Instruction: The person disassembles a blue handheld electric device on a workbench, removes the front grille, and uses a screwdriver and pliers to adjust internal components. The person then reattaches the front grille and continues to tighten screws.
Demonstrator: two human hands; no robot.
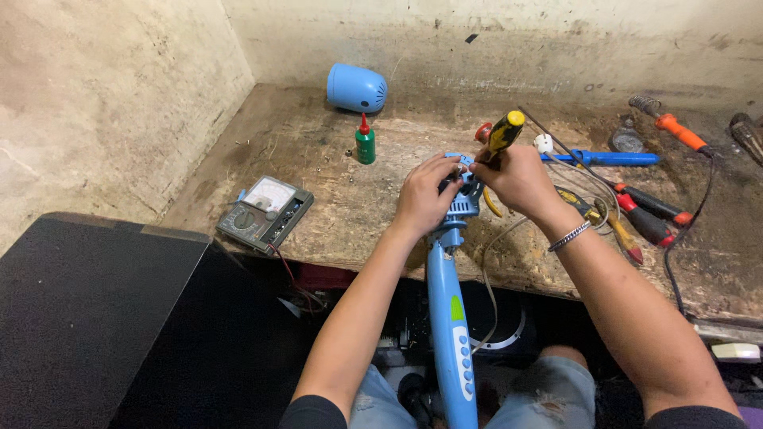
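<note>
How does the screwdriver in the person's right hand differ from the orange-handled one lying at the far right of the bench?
The black-and-yellow screwdriver is gripped in the right hand and stands tilted upward with its handle on top; the orange-handled screwdriver lies flat on the workbench, untouched. The first has its shaft hidden behind the hand, pointing at the blue fan housing; the second shows its full length. Both are hand tools with plastic handles.

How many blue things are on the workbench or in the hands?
3: a blue cap by the back wall, a blue stick lying at right, and the blue fan pole being worked on. Others may be hidden behind the hands.
</note>
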